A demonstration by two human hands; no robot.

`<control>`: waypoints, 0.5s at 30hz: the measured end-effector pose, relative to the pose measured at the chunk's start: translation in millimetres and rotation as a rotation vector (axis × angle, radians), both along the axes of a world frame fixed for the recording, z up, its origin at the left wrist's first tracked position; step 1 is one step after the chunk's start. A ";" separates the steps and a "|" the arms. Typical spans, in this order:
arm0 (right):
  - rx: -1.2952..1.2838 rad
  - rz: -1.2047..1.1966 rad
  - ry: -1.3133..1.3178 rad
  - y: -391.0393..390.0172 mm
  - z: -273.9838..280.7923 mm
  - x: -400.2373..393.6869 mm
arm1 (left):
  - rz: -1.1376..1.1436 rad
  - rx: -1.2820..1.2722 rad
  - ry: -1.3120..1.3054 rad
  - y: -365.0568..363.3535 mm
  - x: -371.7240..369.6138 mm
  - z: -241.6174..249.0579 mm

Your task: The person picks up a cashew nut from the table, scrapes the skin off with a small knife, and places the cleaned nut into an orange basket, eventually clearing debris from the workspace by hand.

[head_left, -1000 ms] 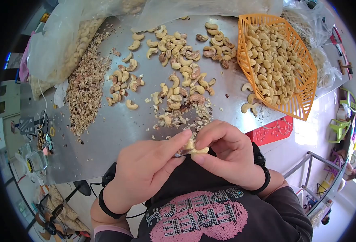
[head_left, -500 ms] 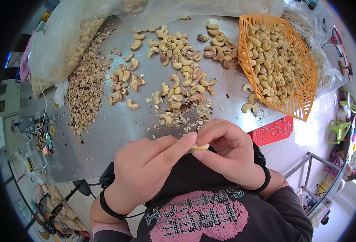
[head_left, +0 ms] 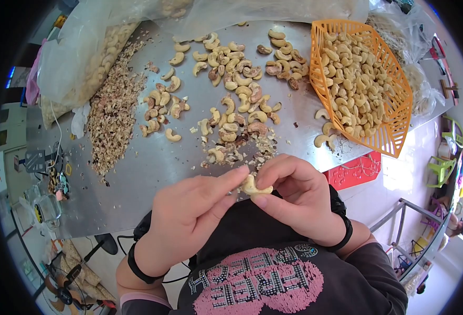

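Observation:
In front of my chest, just past the table's near edge, a pale cashew nut (head_left: 255,187) is pinched between the thumb and fingers of my right hand (head_left: 299,202). My left hand (head_left: 192,210) is right beside it, fingers closed together, with the index fingertip at the nut's left end. A small glint shows between my left thumb and index finger, too small to name. Beyond my hands, loose cashews (head_left: 236,79) lie in clusters on the metal table (head_left: 152,194). Skin scraps and broken bits (head_left: 263,147) are scattered just ahead of my fingers.
An orange slotted basket (head_left: 402,113) full of pale cashews stands at the right. At the left, a long heap of skin crumbs (head_left: 110,118) lies beside a clear plastic bag (head_left: 71,73) of cashews. A red stool (head_left: 354,170) is below the table's right edge.
My left hand has drawn back slightly to the left, and its thumb now shows apart from the nut. More of the cashew is visible in my right fingers. Things on the table stay put.

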State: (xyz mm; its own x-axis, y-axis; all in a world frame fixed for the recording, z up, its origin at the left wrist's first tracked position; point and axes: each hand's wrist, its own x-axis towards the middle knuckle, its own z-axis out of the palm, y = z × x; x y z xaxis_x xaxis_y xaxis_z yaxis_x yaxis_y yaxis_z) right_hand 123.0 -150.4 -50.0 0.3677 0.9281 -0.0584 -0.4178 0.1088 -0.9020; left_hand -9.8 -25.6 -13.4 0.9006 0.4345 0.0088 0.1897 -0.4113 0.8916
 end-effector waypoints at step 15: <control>-0.033 0.002 0.025 0.9 0.7 -1.4 | -0.082 0.269 -0.023 -0.9 0.5 1.0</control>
State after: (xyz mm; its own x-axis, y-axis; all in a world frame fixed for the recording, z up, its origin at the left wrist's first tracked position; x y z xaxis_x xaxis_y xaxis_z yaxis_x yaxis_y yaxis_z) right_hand 121.6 -149.5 -49.4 0.3642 0.9262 -0.0979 -0.4408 0.0788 -0.8941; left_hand -9.3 -26.5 -12.3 0.9309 0.3394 0.1346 0.1270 -0.6466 0.7522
